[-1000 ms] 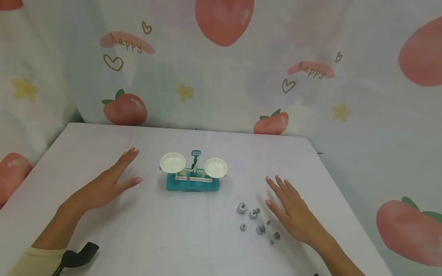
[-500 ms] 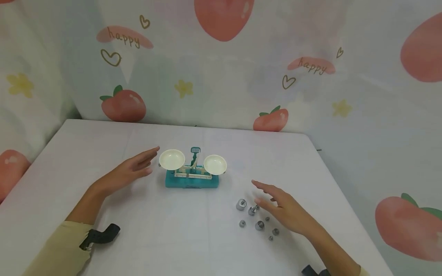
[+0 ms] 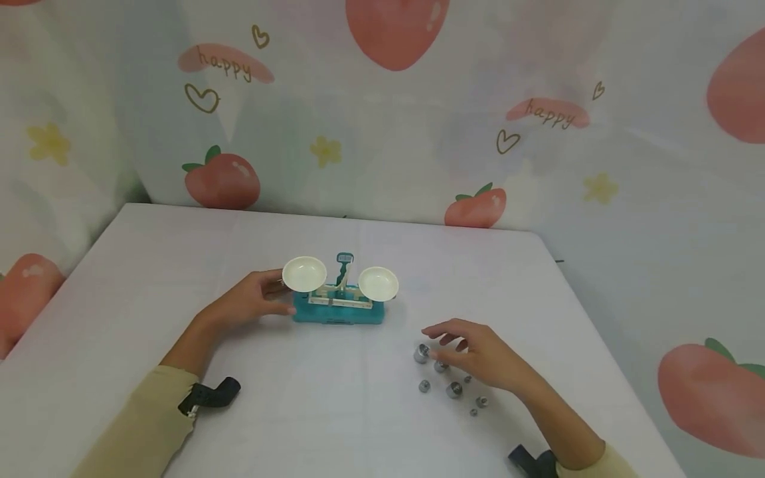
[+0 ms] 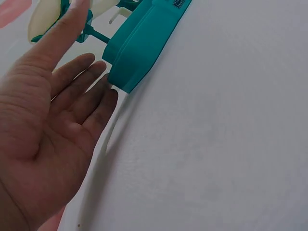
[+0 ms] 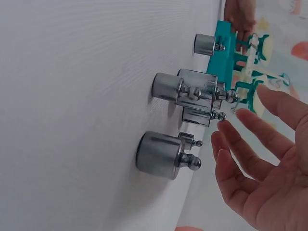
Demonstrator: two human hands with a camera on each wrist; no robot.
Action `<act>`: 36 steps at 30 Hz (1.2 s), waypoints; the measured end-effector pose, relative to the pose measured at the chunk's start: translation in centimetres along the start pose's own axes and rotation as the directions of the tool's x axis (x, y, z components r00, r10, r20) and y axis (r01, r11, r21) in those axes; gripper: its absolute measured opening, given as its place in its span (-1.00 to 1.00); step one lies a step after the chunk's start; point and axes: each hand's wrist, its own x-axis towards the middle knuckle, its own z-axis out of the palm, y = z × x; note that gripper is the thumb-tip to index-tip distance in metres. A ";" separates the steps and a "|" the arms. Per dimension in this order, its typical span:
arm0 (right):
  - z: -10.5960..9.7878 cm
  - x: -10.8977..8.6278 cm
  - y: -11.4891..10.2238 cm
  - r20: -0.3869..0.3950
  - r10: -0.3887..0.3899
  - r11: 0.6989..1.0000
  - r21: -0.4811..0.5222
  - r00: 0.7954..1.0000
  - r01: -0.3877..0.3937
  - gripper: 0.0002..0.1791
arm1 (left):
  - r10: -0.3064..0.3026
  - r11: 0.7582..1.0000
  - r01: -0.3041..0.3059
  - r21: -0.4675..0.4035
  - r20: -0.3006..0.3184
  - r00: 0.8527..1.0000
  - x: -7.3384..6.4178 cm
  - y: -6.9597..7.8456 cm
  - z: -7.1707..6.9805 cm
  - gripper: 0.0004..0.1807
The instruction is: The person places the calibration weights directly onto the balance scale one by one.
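Observation:
A teal balance scale [image 3: 338, 315] with two cream pans stands mid-table in the head view. My left hand [image 3: 246, 303] is at its left end, with the thumb by the base and the other fingers partly behind the left pan [image 3: 305, 274]. In the left wrist view, loosely extended fingers reach the end of the teal base [image 4: 137, 53]. Several silver knobbed weights [image 3: 454, 390] lie to the right of the scale. Over them hovers my right hand [image 3: 487, 353], fingers lightly bent and nothing held. It hides part of the group; in the right wrist view the fingertips are near the knobs of the weights [image 5: 159, 155].
A white tabletop [image 3: 311, 405] carries the scale and the weights. Behind and beside it hangs a backdrop [image 3: 394, 146] printed with fruit and hearts. Dark devices [image 3: 209, 395] are strapped to both wrists.
My left hand has moved right, from apart from the scale to its left end. The right hand has shifted left over the weights, its fingers bending more. The scale and weights stay put.

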 end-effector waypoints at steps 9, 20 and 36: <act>0.1 1.5 0.0 0.054 -0.020 0.999 0.029 0.998 0.018 -0.65 | -0.039 0.996 0.041 0.078 -0.027 0.999 0.7 -0.5 0.5 -0.12; 1.1 1.2 1.8 0.124 0.043 0.988 0.145 0.991 -0.061 -0.69 | -0.051 0.994 0.055 0.093 -0.042 0.998 0.7 -1.2 1.7 -0.19; 1.8 2.6 2.2 0.084 0.068 0.989 0.126 0.994 -0.079 -0.70 | -0.019 0.991 0.026 0.129 -0.057 0.998 0.4 -0.7 1.3 -0.18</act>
